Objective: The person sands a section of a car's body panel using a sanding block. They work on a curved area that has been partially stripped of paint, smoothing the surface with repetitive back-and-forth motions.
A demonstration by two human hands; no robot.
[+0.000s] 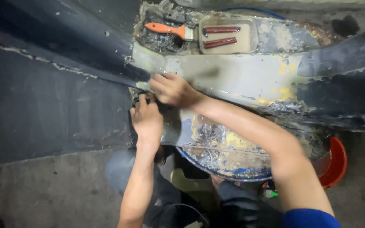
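Head view: right hand (172, 89) presses flat, fingers together, on a grey filler-smeared black panel (233, 76); left hand (146, 119) grips the panel's lower edge just beside it.

Orange-handled brush (170, 30), beige tray (250, 44), possibly red bucket (338, 162).

dark panel (43, 105): black, matt, looks like painted sheet, scuffed, pale chipped seam across it; grey-beige patch (233, 76): dull, smeared filler look, yellow blotches; drum top (224, 152): metal, rough, crusted with grey, yellow, blue residue; brush (167, 29): smooth orange handle, likely plastic, metal ferrule; tray (229, 36): beige-coated, semi-gloss wet film, two reddish-brown bars; bucket (336, 162): red plastic, slight sheen; floor (51, 190): rough bare concrete; sleeve (309, 217): blue cloth
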